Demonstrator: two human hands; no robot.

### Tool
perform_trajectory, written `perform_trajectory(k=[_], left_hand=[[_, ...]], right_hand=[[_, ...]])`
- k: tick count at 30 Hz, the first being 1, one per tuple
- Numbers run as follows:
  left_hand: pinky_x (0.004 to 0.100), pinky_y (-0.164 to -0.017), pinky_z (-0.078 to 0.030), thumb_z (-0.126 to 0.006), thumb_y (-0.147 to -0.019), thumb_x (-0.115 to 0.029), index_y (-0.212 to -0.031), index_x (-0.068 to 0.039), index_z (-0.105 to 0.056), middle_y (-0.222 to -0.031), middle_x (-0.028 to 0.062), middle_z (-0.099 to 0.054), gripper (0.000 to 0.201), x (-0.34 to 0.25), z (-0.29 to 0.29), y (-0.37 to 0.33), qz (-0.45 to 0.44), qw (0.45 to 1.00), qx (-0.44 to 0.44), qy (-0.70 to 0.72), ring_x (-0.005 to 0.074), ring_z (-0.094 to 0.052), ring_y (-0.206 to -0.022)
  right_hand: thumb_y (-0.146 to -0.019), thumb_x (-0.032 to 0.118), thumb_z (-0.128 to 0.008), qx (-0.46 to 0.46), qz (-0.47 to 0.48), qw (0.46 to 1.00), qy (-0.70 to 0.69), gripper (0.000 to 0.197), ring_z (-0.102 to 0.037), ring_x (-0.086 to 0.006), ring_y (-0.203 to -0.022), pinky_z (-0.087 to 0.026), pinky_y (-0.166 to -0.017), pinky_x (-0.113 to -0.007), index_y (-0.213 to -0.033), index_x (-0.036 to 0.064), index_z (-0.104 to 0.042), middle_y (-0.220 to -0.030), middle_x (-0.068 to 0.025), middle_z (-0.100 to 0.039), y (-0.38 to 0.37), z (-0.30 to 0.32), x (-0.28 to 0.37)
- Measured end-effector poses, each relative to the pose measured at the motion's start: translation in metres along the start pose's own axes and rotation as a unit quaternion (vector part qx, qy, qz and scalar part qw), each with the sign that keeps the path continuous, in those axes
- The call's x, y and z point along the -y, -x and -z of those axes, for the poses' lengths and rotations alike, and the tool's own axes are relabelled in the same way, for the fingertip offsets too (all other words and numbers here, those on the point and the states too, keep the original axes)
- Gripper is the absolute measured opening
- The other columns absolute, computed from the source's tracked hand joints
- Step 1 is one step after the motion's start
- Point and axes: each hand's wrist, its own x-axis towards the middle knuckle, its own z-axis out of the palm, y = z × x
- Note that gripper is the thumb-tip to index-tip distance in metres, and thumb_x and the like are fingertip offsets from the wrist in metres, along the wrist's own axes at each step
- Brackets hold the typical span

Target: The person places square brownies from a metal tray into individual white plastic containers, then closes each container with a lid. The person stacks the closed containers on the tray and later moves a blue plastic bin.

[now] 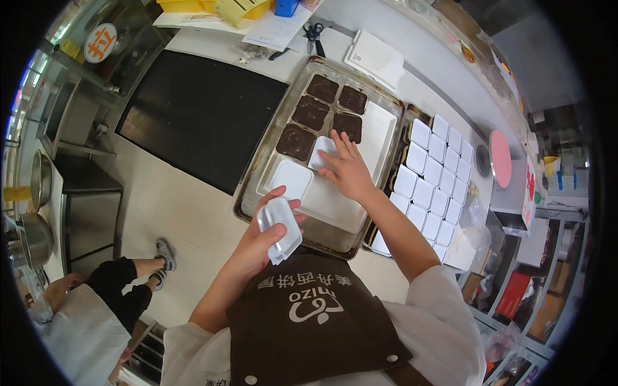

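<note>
In my left hand (252,243) I hold a small stack of white plastic lids (281,226), thumb on top. My right hand (351,168) is spread open, its fingers over a white square lid (322,152); contact is hard to make out. Just left and nearer, another white lid (291,179) sits by itself. Beyond them stand several square boxes with a dark brown, chocolate-like filling (296,141), uncovered. These lie in a white shallow tray (351,209) set on a worn metal baking tray (322,239).
Right of it, a second tray bears rows of white-lidded boxes (421,193). A black mat (199,116) covers the left counter. Scissors (313,35) and a white scale-like device (374,58) stand at the back. A person in an apron (84,334) is at lower left.
</note>
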Motion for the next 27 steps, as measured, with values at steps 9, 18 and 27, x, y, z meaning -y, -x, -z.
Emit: perform_trajectory(k=[9, 18, 27], left_hand=[[0.0431, -0.116, -0.042, -0.085, -0.088, -0.039, -0.166, -0.009, -0.018, -0.152, 0.0152, -0.046, 0.107, -0.030, -0.039, -0.012, -0.003, 0.997, 0.060, -0.044, 0.0270, -0.047, -0.141], [0.0481, -0.112, -0.049, -0.082, -0.089, -0.050, -0.165, -0.012, -0.024, -0.156, 0.0196, -0.045, 0.103, -0.020, -0.047, -0.048, 0.032, 0.999, 0.030, -0.028, 0.0331, -0.051, -0.140], [0.0496, -0.106, -0.054, -0.084, -0.073, -0.074, -0.164, -0.014, -0.030, -0.153, 0.0214, -0.049, 0.123, -0.016, -0.056, -0.065, 0.025, 0.990, -0.125, -0.065, 0.0346, -0.058, -0.133]], right_hand=[[-0.070, 0.024, -0.097, 0.017, 0.240, 0.883, -0.403, 0.093, -0.045, -0.0378, -0.148, -0.050, -0.112, -0.047, -0.153, 0.0108, -0.055, -0.162, -0.0157, -0.044, 0.056, 0.111, 0.095], [-0.070, 0.016, -0.094, -0.093, 0.114, 0.925, -0.350, 0.075, -0.047, -0.0403, -0.145, -0.042, -0.117, -0.049, -0.140, 0.0117, -0.068, -0.155, -0.0217, -0.047, 0.050, 0.114, 0.019], [-0.083, 0.027, -0.086, -0.080, 0.101, 0.980, -0.149, 0.064, -0.047, -0.0375, -0.143, -0.043, -0.118, -0.048, -0.143, 0.0160, -0.065, -0.158, -0.0168, -0.047, -0.061, 0.014, -0.103]])
